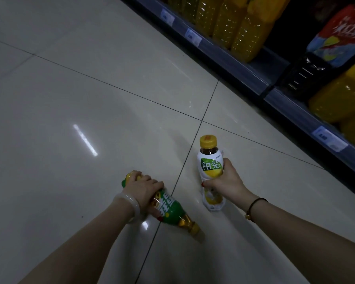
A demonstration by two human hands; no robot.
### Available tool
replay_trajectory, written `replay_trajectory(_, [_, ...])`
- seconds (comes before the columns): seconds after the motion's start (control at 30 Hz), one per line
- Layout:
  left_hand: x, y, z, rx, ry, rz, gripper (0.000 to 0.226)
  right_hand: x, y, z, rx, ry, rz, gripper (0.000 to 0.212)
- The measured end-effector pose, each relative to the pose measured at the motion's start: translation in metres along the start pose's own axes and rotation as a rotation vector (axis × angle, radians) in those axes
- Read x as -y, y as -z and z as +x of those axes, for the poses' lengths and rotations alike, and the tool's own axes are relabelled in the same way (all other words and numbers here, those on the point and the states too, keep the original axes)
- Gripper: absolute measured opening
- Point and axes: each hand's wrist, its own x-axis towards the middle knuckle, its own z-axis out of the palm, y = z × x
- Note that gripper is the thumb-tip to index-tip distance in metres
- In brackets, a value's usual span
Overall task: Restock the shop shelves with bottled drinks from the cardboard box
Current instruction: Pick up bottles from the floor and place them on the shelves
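Observation:
My left hand (pixel 142 188) grips a green-labelled bottle (pixel 168 208) of amber drink, held tilted with its yellow cap pointing down and to the right, above the floor. My right hand (pixel 226 181) grips a white-labelled bottle (pixel 210 167) with a yellow cap and dark drink, cap pointing up and away from me. Both bottles hang over the pale tiled floor. The cardboard box is out of view.
A low shop shelf (pixel 254 76) runs diagonally along the upper right, carrying large yellow bottles (pixel 240 27) and a red, blue and yellow pack (pixel 340 35). Price tags (pixel 329 138) line its front edge. Pale glossy floor tiles (pixel 80 89) fill the left and middle.

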Motion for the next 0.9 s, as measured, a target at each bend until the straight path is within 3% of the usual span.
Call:
replay_trajectory(0.17, [-0.003, 0.008, 0.006, 0.122, -0.041, 0.073, 0.074, 0.001, 0.000, -0.001, 0.014, 0.011, 0.008, 0.063])
replay_trajectory(0.23, [-0.004, 0.011, 0.005, 0.140, 0.042, 0.009, 0.073, 0.000, 0.000, -0.002, 0.008, 0.016, 0.020, 0.065])
replay_trajectory(0.4, [-0.003, 0.017, -0.004, -0.011, 0.361, -0.575, 0.069, 0.006, 0.011, -0.001, -0.033, 0.000, 0.161, 0.067])
replay_trajectory(0.5, [-0.004, 0.036, -0.015, -0.174, 0.462, -1.012, 0.054, 0.019, 0.020, 0.000, -0.047, -0.012, 0.295, 0.064])
replay_trajectory(0.63, [-0.012, 0.085, -0.032, -0.238, 0.531, -1.507, 0.042, 0.051, 0.034, -0.012, -0.017, 0.025, 0.395, 0.059])
replay_trajectory(0.73, [-0.020, 0.133, -0.049, -0.319, 0.550, -1.676, 0.040, 0.090, 0.050, -0.034, 0.026, 0.054, 0.426, 0.061])
replay_trajectory(0.9, [-0.035, 0.244, -0.096, -0.394, 0.497, -1.663, 0.038, 0.178, 0.095, -0.088, 0.092, 0.113, 0.438, 0.058])
